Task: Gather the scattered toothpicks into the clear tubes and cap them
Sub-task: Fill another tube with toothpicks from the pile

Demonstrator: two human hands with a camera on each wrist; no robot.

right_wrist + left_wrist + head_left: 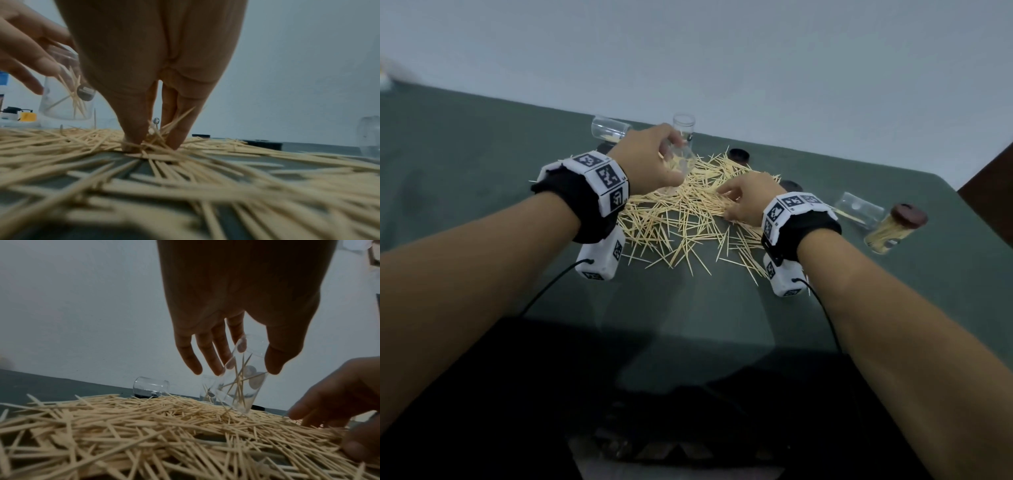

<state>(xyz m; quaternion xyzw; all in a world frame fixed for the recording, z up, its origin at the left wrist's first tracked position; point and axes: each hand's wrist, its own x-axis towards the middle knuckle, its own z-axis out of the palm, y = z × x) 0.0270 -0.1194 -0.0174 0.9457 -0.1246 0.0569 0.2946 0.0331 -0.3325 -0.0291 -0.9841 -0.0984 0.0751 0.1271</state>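
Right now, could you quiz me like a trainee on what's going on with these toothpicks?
1. True or false: the tube that the left hand holds is packed full.
2. What do the right hand's fingers pinch?
3. The capped tube lies: A) at the far right, B) in the pile.

Key: 1 false, only a few toothpicks inside. 2 toothpicks from the pile. 3 A.

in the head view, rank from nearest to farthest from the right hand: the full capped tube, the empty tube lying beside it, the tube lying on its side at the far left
From the right hand:
1. Empty tube, lying on its side just to the hand's right.
2. Full capped tube, farther right, beyond the empty one.
3. Far-left tube, lying at the table's back edge, past the left hand.
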